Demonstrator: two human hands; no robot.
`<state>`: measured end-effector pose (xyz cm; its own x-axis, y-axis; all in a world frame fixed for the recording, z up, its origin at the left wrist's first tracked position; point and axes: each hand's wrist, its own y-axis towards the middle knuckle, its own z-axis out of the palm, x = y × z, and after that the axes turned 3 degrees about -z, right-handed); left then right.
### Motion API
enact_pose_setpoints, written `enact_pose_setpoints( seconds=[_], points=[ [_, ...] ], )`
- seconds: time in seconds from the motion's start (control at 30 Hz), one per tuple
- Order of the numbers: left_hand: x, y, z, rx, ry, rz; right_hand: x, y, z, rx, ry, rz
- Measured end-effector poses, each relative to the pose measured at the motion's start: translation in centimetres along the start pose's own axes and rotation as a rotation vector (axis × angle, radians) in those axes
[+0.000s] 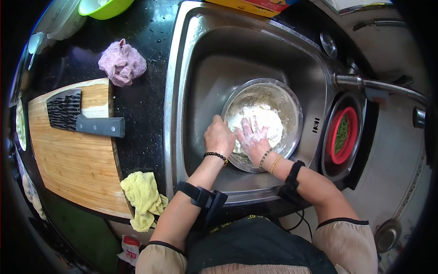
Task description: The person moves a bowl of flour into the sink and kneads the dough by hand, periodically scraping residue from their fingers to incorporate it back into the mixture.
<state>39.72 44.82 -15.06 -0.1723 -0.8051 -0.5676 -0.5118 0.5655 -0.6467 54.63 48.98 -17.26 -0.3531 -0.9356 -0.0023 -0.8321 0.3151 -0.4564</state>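
Observation:
A metal bowl (296, 114) sits inside the sink, with white flour (269, 119) heaped in it. My left hand (219, 138) is closed on the bowl's left rim; its fingertips are partly hidden. Inside the bowl, my right hand (252, 138) lies in the flour with its fingers spread, and white powder coats them. Nothing is gripped in the right hand. Some flour also clings to the bowl's inner wall.
The steel sink (219, 50) surrounds the bowl, with a faucet (351, 81) at right. Near it, a red basket (334, 137) holds green vegetables. Left are a cutting board (77, 169), a cleaver (98, 124), a purple cloth (122, 63) and a yellow cloth (142, 196).

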Motion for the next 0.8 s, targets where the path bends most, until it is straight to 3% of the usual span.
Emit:
enact_pose_setpoints(
  seconds=[0.2,0.37,0.43,0.47,0.5,0.57,0.63,0.7,0.77,0.8],
  points=[
    [0.5,0.0,0.0,-0.013,0.016,0.054,0.1,3.8,-2.1,0.182,0.011,0.088],
    [0.4,0.6,0.0,-0.066,0.025,0.094,-2.4,5.7,-2.9,0.021,-0.006,0.056],
    [0.8,0.4,0.2,-0.044,0.049,0.081,-4.1,5.4,-5.2,0.220,0.202,-0.111],
    [1.1,0.2,0.2,-0.057,0.043,0.074,-5.4,4.5,-6.3,0.185,0.461,-0.137],
    [1.2,0.2,0.3,-0.051,0.032,0.064,-6.6,3.8,-5.8,0.184,0.456,-0.146],
    [0.8,0.2,0.3,-0.051,0.014,0.062,-9.0,2.3,-3.6,-0.253,0.627,0.060],
    [0.8,0.1,0.1,-0.023,0.015,0.036,-10.9,0.9,-2.1,-0.178,0.443,0.358],
    [0.7,0.1,0.2,-0.032,0.025,0.030,-12.4,-0.1,0.0,-0.054,0.537,0.445],
    [0.1,-0.2,-0.1,-0.022,0.017,-0.014,-13.6,0.5,4.6,0.161,1.258,0.251],
    [0.2,-0.1,-0.1,-0.028,0.020,-0.020,-11.7,0.3,1.0,0.091,1.332,0.382]
  ],
)
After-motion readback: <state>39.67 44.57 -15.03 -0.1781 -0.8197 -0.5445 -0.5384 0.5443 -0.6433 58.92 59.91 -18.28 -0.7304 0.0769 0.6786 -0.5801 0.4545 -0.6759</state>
